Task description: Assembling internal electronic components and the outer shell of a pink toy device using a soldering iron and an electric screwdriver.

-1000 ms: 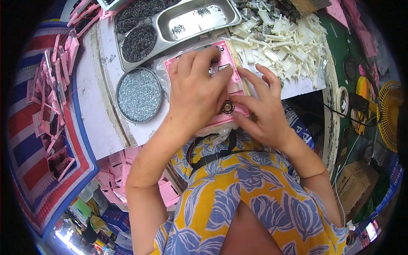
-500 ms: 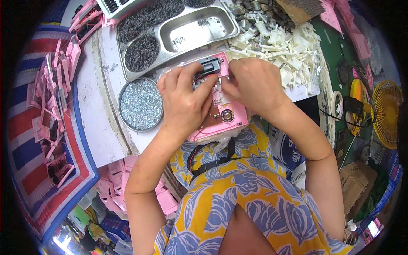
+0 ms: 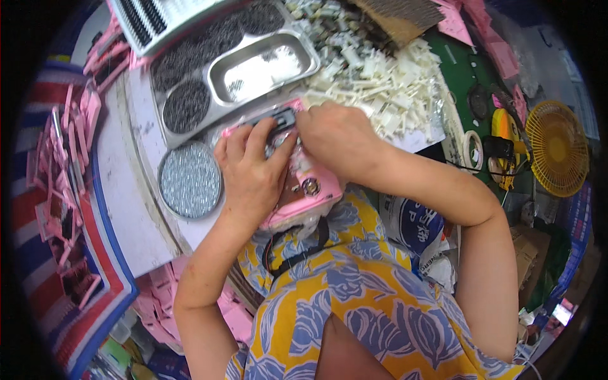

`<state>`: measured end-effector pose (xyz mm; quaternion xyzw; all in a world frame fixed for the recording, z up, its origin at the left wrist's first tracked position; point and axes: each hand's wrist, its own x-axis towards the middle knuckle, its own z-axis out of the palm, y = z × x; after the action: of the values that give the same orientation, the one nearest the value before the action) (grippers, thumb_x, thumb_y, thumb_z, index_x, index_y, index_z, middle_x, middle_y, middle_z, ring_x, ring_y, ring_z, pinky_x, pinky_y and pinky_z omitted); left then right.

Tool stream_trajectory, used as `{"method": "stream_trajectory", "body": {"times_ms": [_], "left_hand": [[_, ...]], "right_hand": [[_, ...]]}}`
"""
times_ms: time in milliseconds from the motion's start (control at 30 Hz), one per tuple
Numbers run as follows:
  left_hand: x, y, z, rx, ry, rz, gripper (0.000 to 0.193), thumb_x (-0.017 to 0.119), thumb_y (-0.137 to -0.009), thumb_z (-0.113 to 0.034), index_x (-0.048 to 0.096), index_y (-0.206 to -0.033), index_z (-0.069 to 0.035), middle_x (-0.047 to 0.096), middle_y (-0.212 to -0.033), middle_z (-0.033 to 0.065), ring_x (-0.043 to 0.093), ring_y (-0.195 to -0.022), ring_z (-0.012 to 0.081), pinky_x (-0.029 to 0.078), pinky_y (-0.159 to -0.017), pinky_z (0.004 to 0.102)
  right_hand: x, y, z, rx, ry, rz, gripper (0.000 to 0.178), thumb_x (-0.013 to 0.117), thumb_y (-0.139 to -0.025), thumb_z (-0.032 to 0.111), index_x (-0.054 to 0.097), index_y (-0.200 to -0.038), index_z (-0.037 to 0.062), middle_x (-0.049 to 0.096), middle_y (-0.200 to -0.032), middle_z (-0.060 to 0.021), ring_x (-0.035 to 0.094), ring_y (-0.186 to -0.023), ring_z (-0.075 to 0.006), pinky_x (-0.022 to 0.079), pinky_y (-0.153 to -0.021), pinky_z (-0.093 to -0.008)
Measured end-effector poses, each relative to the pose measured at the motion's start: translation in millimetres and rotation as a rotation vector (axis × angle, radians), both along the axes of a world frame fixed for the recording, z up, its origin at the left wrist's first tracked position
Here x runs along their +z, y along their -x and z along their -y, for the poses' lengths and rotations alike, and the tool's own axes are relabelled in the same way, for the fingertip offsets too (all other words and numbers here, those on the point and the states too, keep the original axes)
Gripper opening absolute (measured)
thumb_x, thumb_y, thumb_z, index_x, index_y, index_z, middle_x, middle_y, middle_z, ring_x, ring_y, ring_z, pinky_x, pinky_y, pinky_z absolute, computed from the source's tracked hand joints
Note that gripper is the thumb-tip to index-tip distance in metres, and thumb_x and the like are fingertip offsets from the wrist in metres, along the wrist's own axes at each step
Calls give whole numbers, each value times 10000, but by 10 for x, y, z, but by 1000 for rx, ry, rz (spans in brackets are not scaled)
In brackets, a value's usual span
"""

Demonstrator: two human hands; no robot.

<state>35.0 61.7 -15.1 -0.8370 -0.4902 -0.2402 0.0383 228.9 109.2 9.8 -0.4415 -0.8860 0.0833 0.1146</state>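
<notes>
A pink plastic housing [image 3: 326,179] lies in front of me with its inside facing up. Near its far end sits a dark grey rectangular part [image 3: 285,119], and a small round speaker [image 3: 311,187] shows at the near end. My left hand [image 3: 253,168] grips the housing from the left, its fingers curled over the far edge and its thumb beside the dark part. Against the housing's right side, my right hand [image 3: 339,139] is closed in a pinch; whatever lies between those fingertips is hidden.
Beyond the housing stands a metal tray [image 3: 218,104] with small black screws. A round dish [image 3: 190,180] of silvery pieces is at left. White plastic parts [image 3: 392,95] are heaped right, near a yellow fan [image 3: 557,149]. Pink housings [image 3: 69,145] pile on striped cloth.
The whole view has shifted, so the table, housing and hands sit further left and mostly lower. My right hand has turned, its fingers now more tightly curled at the housing.
</notes>
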Motion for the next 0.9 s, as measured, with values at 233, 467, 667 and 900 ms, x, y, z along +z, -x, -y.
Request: {"method": "stream_trajectory", "body": {"times_ms": [233,467,667,900], "left_hand": [[4,13,11,2,-8,50,337,739,-792,-186,777,-1115,-274,611,-1249,31,531,-1134,266,354,-977,433],[-27,27,9,-2,-11,69,351,742,-789,-179,774,-1131,-253,610,-1250,36,527,-1141,269,354,-974,438],[-29,36,-16,-64,-3,141,292,711,-777,-203,757,-1066,-198,600,-1249,27,532,-1126,247,331,-992,445],[75,237,-32,-298,-85,0,321,762,-764,-196,736,-1080,-147,619,-1276,13,542,-1114,237,350,-999,453]], "right_hand": [[-25,-338,-74,-255,699,-636,263,670,-911,199,746,-943,-51,739,-783,-128,697,-706,-178,536,-668,-294],[-2,-245,-85,-333,766,-571,256,735,-886,206,749,-901,-49,732,-755,-89,676,-695,-112,532,-658,-278],[36,-195,-39,-340,626,-463,243,755,-848,204,752,-895,-34,726,-725,-140,704,-648,-198,544,-634,-326],[83,-87,35,-293,473,-396,226,731,-840,201,732,-837,-25,706,-698,-174,713,-638,-299,556,-631,-373]]}}
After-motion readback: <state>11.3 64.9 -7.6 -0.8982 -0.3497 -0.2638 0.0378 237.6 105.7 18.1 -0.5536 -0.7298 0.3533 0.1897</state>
